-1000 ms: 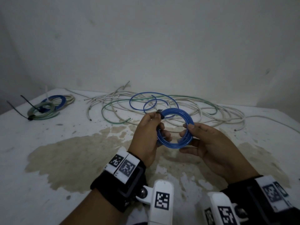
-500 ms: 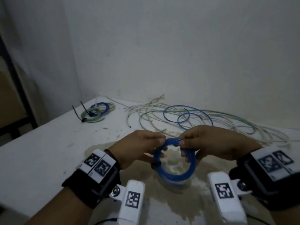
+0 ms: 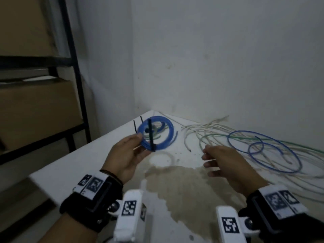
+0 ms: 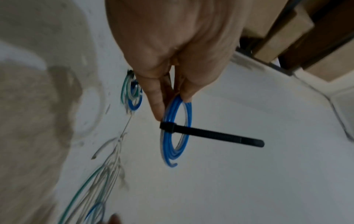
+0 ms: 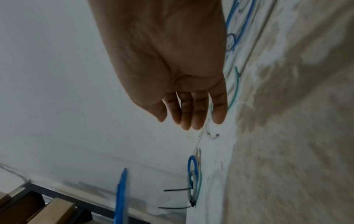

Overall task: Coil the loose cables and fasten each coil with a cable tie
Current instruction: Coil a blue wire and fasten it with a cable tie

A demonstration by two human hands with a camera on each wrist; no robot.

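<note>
White stained table (image 3: 108, 155) by a wall. Left hand (image 3: 126, 156) pinching blue coil (image 3: 156, 132) with black cable tie (image 4: 210, 134), above table; right hand (image 3: 226, 163) relaxed, holding nothing.

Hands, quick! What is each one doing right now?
Left hand: holding the blue coil, which has a cable tie round it.
Right hand: open, holding nothing.

A desk (image 3: 87, 165) fills the foreground, with a shelving rack (image 3: 73, 71) standing to its left. Loose cables (image 3: 263, 148) sprawl across the desk's right side toward the wall behind, and what seem to be tied coils (image 3: 157, 131) lie near the far left corner. Above the desk, the left hand (image 3: 126, 155) holds a coil (image 3: 168, 135) in front of those, with the right hand (image 3: 228, 163) to its right.
</note>
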